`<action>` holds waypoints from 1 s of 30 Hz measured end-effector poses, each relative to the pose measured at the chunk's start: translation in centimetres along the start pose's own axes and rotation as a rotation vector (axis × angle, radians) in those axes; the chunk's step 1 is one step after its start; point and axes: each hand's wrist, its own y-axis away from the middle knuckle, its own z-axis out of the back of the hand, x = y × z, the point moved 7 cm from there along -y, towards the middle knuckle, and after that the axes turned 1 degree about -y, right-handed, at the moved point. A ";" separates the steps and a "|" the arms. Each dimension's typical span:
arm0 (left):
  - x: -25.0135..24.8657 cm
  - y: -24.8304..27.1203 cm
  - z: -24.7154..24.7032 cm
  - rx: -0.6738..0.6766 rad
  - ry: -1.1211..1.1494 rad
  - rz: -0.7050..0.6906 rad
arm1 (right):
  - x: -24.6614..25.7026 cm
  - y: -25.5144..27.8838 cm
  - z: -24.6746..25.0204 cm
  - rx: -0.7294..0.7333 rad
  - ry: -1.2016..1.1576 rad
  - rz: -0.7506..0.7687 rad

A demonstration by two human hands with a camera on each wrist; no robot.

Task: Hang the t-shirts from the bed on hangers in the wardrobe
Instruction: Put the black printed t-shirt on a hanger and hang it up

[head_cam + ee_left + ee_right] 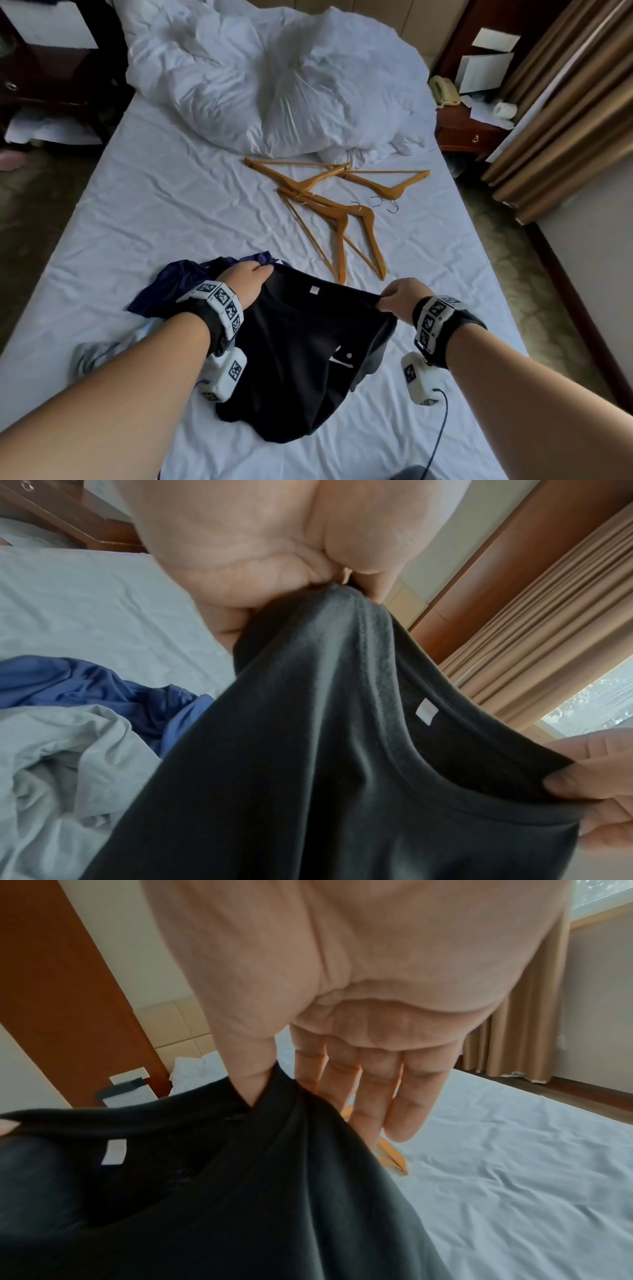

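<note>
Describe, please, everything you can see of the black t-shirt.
The black t-shirt is soft knit fabric with a ribbed round collar and a small white tag inside the back of the neck. Its collar is held up and stretched open; the body sags rumpled onto the bed. The left hand and right hand each pinch one side of the collar.

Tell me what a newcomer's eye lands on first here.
The black t-shirt, held up at the near end of the bed by its neckline, left hand and right hand each pinching a side. Beyond it, a pile of wooden hangers lies mid-bed, below the crumpled white duvet.
</note>
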 end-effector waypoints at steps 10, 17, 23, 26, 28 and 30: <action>2.2 -3.4 0.2 0.020 0.020 0.093 | 3.7 -7.3 -1.0 0.066 0.039 0.066; 3.0 -5.8 -3.2 -0.037 0.083 0.209 | 3.2 -14.0 -2.7 0.199 0.164 0.112; 4.3 -7.9 -7.9 -0.097 0.109 0.347 | 2.1 -20.4 -5.6 0.336 0.233 0.171; 4.6 -9.2 -9.7 -0.165 0.116 0.405 | 1.5 -24.2 -7.2 0.409 0.238 0.197; 4.6 -9.6 -10.8 -0.234 0.117 0.430 | 1.2 -26.4 -8.7 0.473 0.220 0.201; 4.7 -9.9 -11.9 -0.280 0.131 0.460 | 1.2 -27.8 -10.1 0.526 0.177 0.188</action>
